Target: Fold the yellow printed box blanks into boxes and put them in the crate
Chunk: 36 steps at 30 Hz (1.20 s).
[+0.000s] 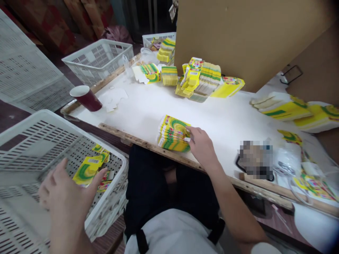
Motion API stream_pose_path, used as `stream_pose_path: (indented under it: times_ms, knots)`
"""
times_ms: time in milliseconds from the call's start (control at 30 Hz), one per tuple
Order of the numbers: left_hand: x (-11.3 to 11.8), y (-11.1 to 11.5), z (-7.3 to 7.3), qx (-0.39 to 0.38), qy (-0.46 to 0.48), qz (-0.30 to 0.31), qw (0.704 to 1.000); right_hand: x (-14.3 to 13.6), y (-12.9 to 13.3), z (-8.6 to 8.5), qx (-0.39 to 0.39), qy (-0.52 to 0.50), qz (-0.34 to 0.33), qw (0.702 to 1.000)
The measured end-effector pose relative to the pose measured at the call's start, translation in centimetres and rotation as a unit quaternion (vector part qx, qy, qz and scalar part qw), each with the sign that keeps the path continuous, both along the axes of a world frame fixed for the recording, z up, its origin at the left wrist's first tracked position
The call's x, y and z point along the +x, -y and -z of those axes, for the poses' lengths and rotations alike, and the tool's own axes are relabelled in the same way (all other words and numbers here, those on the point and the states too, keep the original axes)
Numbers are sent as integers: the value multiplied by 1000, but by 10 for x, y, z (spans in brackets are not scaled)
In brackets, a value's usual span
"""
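Over the white plastic basket at the left, my left hand is held with its fingers spread and nothing in them. Below and beyond it, several yellow-green cartons lie in the basket. On the white table, near its front edge, stands a row of flat yellow-green cartons. My right hand touches the right end of that row, thumb and fingers closed around its edge.
A dark red cup lies tilted at the table's left, beside white paper scraps. Carton stacks stand at the back against a cardboard panel. More cartons and a plastic bag are at the right.
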<state>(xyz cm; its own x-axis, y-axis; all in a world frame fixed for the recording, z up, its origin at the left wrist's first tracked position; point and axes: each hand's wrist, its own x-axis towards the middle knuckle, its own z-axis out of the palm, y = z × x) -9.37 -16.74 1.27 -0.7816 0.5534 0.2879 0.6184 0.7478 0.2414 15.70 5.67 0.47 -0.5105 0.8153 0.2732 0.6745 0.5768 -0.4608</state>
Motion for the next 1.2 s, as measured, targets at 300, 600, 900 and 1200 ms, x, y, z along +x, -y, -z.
stream_pose_path:
  times_ms: [300,600,900,1200]
  knots:
    - [65,-43,33,184,389,255,866,-5,20,-2,-91,-164,21,982]
    - [124,-73,8,598,581,166,527,-31,119,-4,-546,-346,-225,729]
    - [111,-67,28,481,553,200,651,-22,95,5,-412,-329,-134,839]
    - [88,-50,14,437,486,205,729,2,70,-5,-124,-248,-139,951]
